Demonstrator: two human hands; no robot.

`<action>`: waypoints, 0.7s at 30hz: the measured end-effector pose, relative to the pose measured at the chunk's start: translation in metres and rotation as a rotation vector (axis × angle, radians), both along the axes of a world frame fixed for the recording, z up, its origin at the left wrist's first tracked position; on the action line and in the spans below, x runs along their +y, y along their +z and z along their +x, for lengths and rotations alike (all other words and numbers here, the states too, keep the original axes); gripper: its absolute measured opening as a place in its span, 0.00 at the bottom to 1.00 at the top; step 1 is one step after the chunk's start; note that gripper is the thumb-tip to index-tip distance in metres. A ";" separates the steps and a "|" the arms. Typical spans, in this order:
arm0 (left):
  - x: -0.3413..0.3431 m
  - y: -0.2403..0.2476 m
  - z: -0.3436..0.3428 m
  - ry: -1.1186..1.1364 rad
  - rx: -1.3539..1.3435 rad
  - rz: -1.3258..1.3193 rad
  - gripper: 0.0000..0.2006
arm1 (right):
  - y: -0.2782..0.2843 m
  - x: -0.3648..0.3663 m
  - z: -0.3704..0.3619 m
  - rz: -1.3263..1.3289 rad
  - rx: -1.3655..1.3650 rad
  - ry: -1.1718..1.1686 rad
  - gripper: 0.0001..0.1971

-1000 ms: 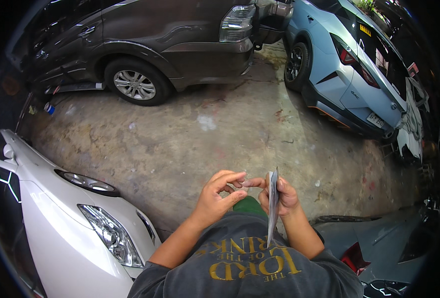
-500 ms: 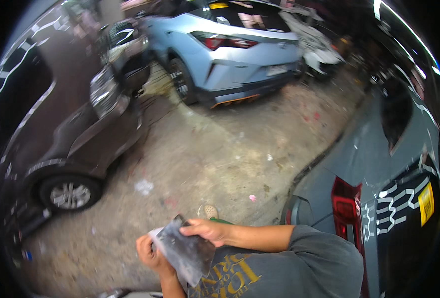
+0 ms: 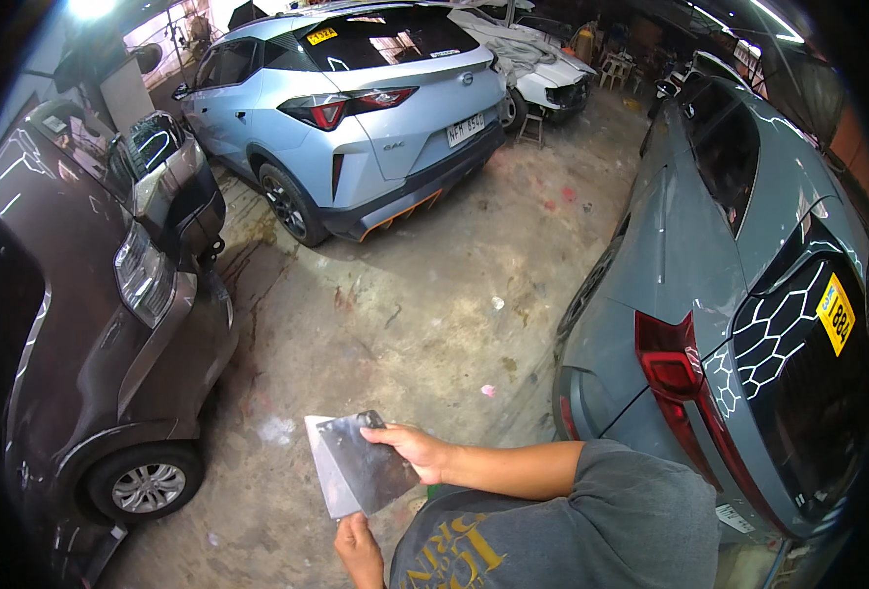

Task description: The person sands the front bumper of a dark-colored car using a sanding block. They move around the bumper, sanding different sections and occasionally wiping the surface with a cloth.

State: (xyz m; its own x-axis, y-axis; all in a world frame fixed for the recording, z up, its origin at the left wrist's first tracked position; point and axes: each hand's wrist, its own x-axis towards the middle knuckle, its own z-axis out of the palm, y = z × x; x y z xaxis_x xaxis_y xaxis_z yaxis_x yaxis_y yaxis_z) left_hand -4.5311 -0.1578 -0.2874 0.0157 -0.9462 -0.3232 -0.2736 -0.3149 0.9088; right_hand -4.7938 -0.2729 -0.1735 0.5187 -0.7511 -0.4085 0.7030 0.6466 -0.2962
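A dark grey, scuffed sheet, sandpaper by its look, lies over a paler grey sheet that shows along its left side. My right hand pinches the dark sheet at its upper right corner, thumb on top, with the other fingers hidden behind. At the lower end of the sheets, my left hand is closed on the bottom corner of the pair. Both hands are in front of my grey shirt, above the concrete floor.
Close on my right stands a grey car with a red tail light. A dark brown vehicle is at left, and a light blue car ahead. Behind it are a partly covered white car and a small stool.
My left hand has moved from the sheets' left side down to their bottom corner. The sheets now lie flatter and fanned apart. The view has shifted, and the blue car appears farther left.
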 end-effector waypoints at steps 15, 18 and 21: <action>-0.166 -0.033 -0.111 -0.736 0.117 0.400 0.26 | -0.060 -0.143 -0.138 0.180 0.116 -0.323 0.12; -0.230 -0.070 -0.157 -0.739 -0.084 0.392 0.25 | -0.068 -0.181 -0.206 0.220 0.163 -0.419 0.15; -0.301 -0.102 -0.211 -0.743 -0.272 0.303 0.25 | -0.072 -0.221 -0.286 0.167 0.256 -0.515 0.14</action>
State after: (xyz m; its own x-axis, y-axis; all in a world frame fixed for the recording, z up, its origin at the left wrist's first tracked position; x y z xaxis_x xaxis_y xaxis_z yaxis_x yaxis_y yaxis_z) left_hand -4.7424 -0.4585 -0.3895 -0.4624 -0.6141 -0.6396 -0.7027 -0.1862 0.6867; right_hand -5.0800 -0.4940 -0.2457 -0.0255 -0.7948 -0.6063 0.8580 0.2939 -0.4213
